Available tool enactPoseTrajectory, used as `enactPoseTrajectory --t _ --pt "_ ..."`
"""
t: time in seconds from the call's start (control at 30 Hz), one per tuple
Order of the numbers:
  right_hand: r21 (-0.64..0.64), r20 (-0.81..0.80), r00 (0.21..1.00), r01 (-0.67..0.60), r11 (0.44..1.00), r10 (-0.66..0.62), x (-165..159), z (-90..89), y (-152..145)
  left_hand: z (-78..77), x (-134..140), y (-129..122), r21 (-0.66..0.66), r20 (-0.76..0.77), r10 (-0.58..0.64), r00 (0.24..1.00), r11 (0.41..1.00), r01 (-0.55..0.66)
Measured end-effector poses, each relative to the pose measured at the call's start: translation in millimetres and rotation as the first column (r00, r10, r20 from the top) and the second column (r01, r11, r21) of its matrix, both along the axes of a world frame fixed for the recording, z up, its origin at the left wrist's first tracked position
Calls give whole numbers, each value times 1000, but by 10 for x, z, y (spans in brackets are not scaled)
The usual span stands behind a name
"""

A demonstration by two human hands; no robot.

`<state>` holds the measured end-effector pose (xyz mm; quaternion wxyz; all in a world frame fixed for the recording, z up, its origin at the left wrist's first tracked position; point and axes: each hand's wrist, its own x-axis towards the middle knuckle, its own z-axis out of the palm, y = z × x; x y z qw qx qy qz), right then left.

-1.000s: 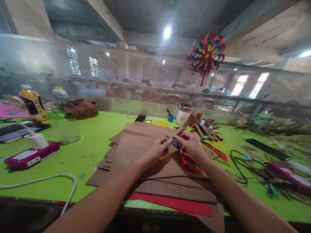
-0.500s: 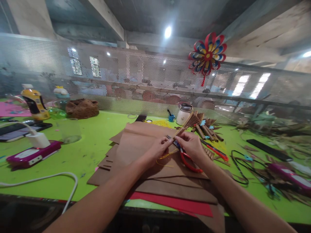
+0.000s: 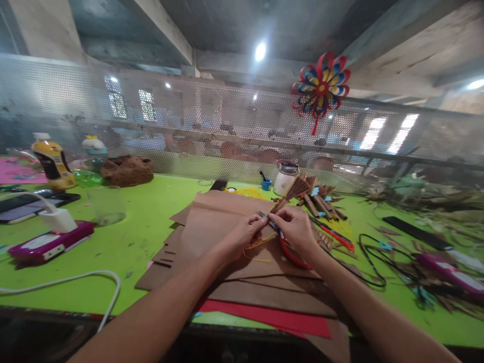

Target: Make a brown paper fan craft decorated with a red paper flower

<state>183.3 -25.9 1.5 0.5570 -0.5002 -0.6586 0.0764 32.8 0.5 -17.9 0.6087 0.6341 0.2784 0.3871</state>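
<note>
A fringed brown paper strip, spread like a small brush at its far end, slants up from between my hands. My left hand is closed, its thumb and fingers pinching the strip's narrow lower end. My right hand pinches the same strip just above, its fingertips almost touching the left ones. Yellow thread trails below my left fingers onto brown paper sheets. Red-handled scissors lie on these sheets, partly covered by my right hand and wrist.
Rolled brown paper pieces, a second pair of red-handled scissors and a white jar lie beyond my right hand. A black cable is at right. Red paper sticks out at the front. A clear cup stands left.
My right hand has shifted slightly left and covers more of the scissors' handle. The strip's fringed end has moved a little left. My left hand stays nearly still.
</note>
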Motion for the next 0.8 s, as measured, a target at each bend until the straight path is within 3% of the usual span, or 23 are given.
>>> enactPoseTrajectory --t 0.13,0.3,0.63,0.8 --pt "-19 -73 994 -77 997 76 -50 -9 -48 8 -32 13 -129 121 -88 989 986 103" --pt "18 -108 989 -99 995 100 -76 14 -89 45 -63 30 -250 168 -93 981 959 133" --pt "40 -87 991 -99 994 102 -29 -4 -70 110 -106 15 -294 251 -121 961 936 195" --pt "64 -59 991 -119 991 123 -46 5 -81 117 -130 25 -321 328 -194 925 898 302"
